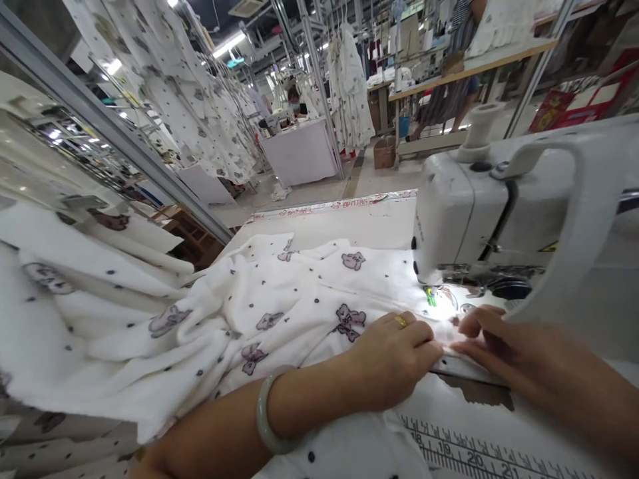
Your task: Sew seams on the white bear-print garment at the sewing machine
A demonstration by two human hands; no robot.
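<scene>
1. Fingers of our left hand (394, 362) lie together and curled, pressing flat on the white printed fabric (279, 319); a gold ring (401, 322) sits on one of them and a pale, smooth jade-like bangle (267, 416) circles the wrist.
2. Fingers of our right hand (504, 346) reach in from the other side, slightly bent and close together, their tips resting on the same folded cloth edge, nearly meeting the left fingertips.
3. Just beyond our fingertips, the fabric runs under the head of the white sewing machine (499, 206), where a small lamp lights the needle area brightly; the needle itself is too washed out to tell.
4. Soft and crinkled, the cloth carries small dark dots and mauve bear shapes, and bunches in thick folds away from our left fingers.
5. Below our fingers, a printed ruler strip (464, 452) with numbers lies on the smooth white table (349, 226).
6. Far beyond, similar garments (349, 86) hang from racks.
</scene>
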